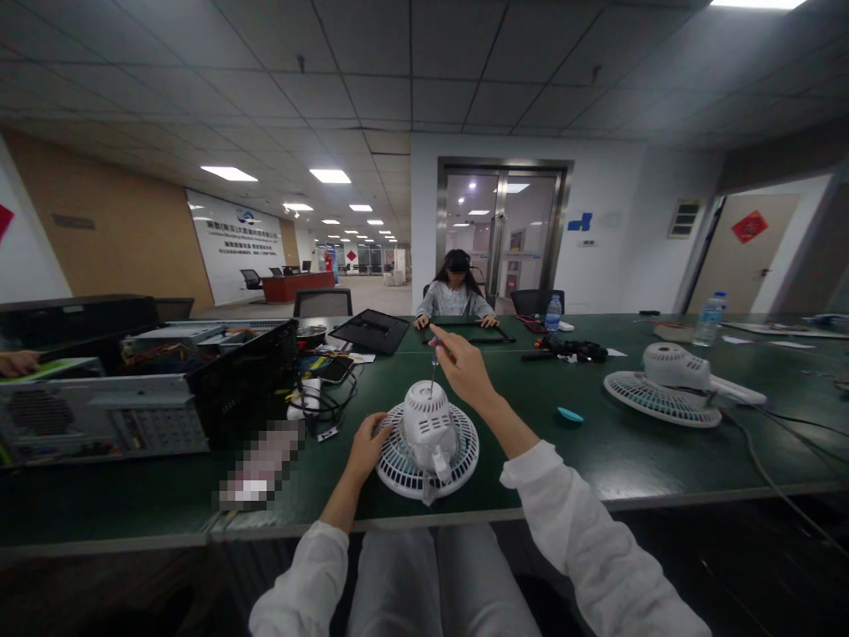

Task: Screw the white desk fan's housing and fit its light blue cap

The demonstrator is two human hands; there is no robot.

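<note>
Nearest the camera: wearer's legs (434, 584) in pale trousers, below the near edge of the green table (531, 469).

Workpiece: white fan (428, 429), at the middle of the table's near edge, grille down, motor housing up.

Left hand (368, 444): at the grille's left rim, fingertips touching it; whether they pinch the rim or only rest on it, cannot tell. Right hand (464, 367): above the housing, thumb and fingers drawn narrow around the handle of a screwdriver (433, 373). Shaft near upright, its tip at the housing top; exact seating too small to make out.

Step in hand, as judged: screwdriver work on the rear housing, left hand steadying. Turning direction cannot be read. Next move would call for shaft in line with the screw, light downward pressure, a turn from the fingers, and the grille kept from rotating.

Also on table: second fan (676, 372) toward the right end; small teal piece (569, 415) between the fans; opened computer case (146, 407) toward the left end. Another person (457, 296) sits at the far edge, both hands on a dark frame.
</note>
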